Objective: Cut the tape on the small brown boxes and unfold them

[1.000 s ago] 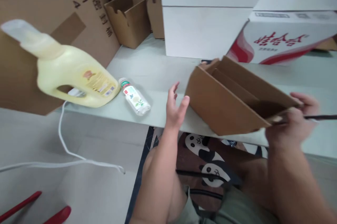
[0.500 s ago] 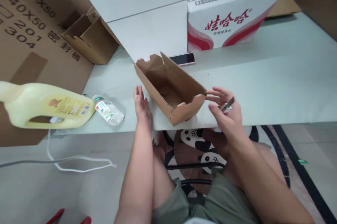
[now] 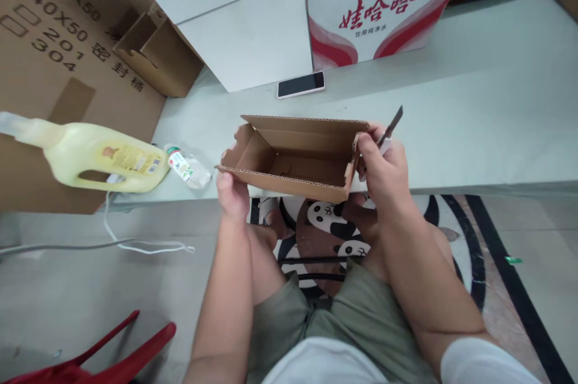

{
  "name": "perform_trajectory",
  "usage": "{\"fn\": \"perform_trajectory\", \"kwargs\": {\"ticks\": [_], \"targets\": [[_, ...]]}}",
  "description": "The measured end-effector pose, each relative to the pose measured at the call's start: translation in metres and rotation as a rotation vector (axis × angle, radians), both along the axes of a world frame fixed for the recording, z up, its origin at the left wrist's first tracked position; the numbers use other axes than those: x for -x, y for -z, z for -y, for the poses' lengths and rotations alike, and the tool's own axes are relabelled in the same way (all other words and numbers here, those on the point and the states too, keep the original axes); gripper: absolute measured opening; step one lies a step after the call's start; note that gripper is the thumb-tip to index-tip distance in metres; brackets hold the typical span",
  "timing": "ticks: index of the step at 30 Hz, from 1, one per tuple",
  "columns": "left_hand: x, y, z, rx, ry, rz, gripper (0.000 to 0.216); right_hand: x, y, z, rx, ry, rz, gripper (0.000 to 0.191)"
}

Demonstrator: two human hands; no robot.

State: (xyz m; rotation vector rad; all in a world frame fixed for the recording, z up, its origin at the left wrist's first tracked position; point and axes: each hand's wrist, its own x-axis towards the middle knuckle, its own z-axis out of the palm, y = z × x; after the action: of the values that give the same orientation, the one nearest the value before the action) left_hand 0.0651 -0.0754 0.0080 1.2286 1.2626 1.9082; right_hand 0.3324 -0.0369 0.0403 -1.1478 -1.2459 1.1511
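Observation:
An open-topped brown cardboard box (image 3: 298, 184) is held at the table's front edge, its long side running left to right. My left hand (image 3: 232, 196) grips its left end, with the thumb in front and the fingers largely hidden behind the cardboard. At the other end, my right hand (image 3: 383, 164) pinches the box's right wall. That same hand also holds a utility knife (image 3: 394, 124), whose blade points up and away from the box. Inside, the box shows bare cardboard walls and floor.
Behind the box lies a phone (image 3: 301, 85), near white cartons (image 3: 266, 41) and a red-and-white carton (image 3: 374, 23). To the left are a yellow jug (image 3: 108, 155), a clear bottle (image 3: 188, 166) and another small cardboard box (image 3: 165, 59). A red chair (image 3: 130, 354) stands on the floor.
The cardboard box has turned from slanting to nearly level across. My left hand has closed on its left end, and my right hand has closed on its right end, knife still held.

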Motion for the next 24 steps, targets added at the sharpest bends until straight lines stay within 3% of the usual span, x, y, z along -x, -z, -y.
{"fn": "perform_trajectory", "kwargs": {"ticks": [3,6,10,14,19,24], "targets": [[-0.013,-0.011,0.016,-0.034,-0.033,-0.138,0.060,-0.004,-0.004,0.002,0.036,-0.031,0.060,0.024],[-0.023,-0.008,0.025,0.015,-0.039,-0.245,0.062,-0.008,-0.001,0.001,-0.012,-0.051,0.102,0.024],[-0.036,0.006,0.031,0.126,-0.107,-0.176,0.060,-0.011,0.012,-0.005,-0.119,-0.022,0.109,0.032],[-0.042,0.011,0.030,0.127,-0.148,-0.098,0.051,-0.011,0.018,-0.006,-0.146,-0.030,0.082,0.030],[-0.041,0.013,0.029,0.105,-0.154,-0.095,0.049,-0.014,0.018,-0.002,-0.179,-0.075,0.107,0.040],[-0.038,0.015,0.031,0.092,-0.172,-0.152,0.062,-0.021,0.026,-0.002,-0.199,-0.068,0.165,0.021]]}}
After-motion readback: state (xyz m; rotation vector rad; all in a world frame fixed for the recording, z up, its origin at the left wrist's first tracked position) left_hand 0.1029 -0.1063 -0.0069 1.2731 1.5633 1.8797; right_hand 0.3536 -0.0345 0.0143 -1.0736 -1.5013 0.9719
